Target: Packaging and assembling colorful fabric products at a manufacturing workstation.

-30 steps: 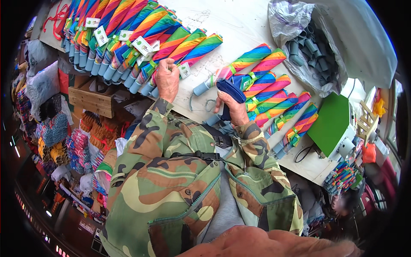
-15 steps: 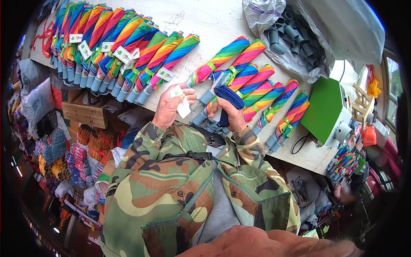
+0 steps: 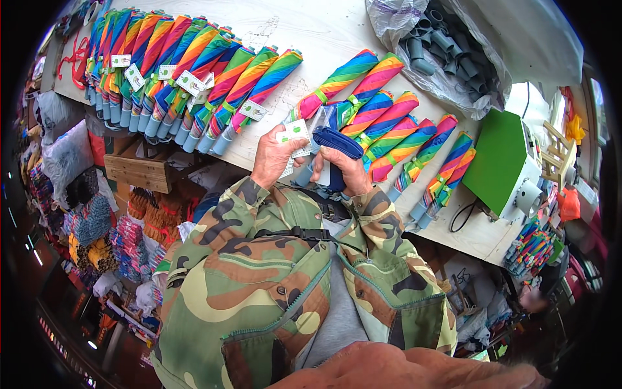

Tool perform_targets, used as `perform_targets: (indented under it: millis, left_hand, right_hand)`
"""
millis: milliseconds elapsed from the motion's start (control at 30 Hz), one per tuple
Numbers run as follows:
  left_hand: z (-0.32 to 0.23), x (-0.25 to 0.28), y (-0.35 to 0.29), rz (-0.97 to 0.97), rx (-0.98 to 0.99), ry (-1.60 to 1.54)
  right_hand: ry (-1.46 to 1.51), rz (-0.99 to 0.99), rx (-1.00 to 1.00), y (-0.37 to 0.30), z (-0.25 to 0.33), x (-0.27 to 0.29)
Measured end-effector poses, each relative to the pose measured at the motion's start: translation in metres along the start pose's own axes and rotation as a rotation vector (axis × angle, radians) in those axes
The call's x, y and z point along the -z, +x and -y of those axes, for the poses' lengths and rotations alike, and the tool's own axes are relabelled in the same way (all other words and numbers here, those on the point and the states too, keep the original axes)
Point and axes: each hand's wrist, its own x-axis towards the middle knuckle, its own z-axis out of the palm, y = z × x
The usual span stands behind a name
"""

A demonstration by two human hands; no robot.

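From afar I see the left hand [image 3: 271,159] pinching white tags [image 3: 295,132], while the right hand [image 3: 347,168], clasped around a blue tool [image 3: 338,140], is nearer to the umbrella [image 3: 371,115] slanting away rightward just beyond it.

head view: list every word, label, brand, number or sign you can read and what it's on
Nothing is readable.
Held tags in the left hand: green marks, any print too small.
Umbrella tags: too small.
Bag: purple marks, too creased and unclear.
Blue tool: no print makes itself out.
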Motion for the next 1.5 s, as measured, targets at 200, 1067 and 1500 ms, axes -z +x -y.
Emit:
perform_targets:
  millis: [200,1067,1500]
  left_hand:
    - [-0.005,-0.003,-0.002,0.009,-0.057,0.104]
    - [0.002,0.02,0.071,-0.359,-0.9,1.126]
    - [-0.004,0.079,0.049,-0.068,-0.17,0.977]
  right_hand:
    - [0.04,0.024,-0.007,0.002,0.003,-0.004]
    - [0.14,-0.182,0.054,0.006,0.004,0.023]
    - [0.067,-0.149,0.007,0.01,0.0,0.021]
